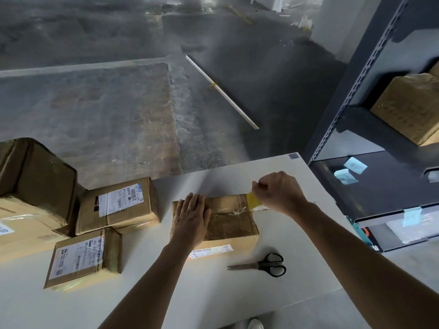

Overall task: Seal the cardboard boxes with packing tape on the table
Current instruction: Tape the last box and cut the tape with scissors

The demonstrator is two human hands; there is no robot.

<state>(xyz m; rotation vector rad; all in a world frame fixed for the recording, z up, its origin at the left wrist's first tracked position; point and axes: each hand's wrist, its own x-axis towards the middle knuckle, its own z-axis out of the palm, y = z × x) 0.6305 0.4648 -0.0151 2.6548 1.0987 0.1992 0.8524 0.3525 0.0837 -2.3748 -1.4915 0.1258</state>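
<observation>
**Fig.** The table (237, 293) carries three other cardboard boxes (116, 205) clustered at its left edge. The box being sealed (232, 224) lies flat towards the far edge, about midway along it.

We judge this box light and fairly stiff, though its creased top would give under hard pressure. Its film-covered faces look slick, so it is best steadied by a flat palm from above rather than gripped at the sides.

The left hand (190, 219) does this: fingers straight and together, it presses on the left half of the top, forearm reaching in from the near edge. The right hand (278, 193) hovers at the box's far right corner with its fingers curled, pinching the yellow tape (252, 200). We cannot tell whether a roll hides behind it.

We take the tape to be thin and clingy, best held taut by its end. Scissors (263, 265) lie closed just beside the box's near right corner.
</observation>
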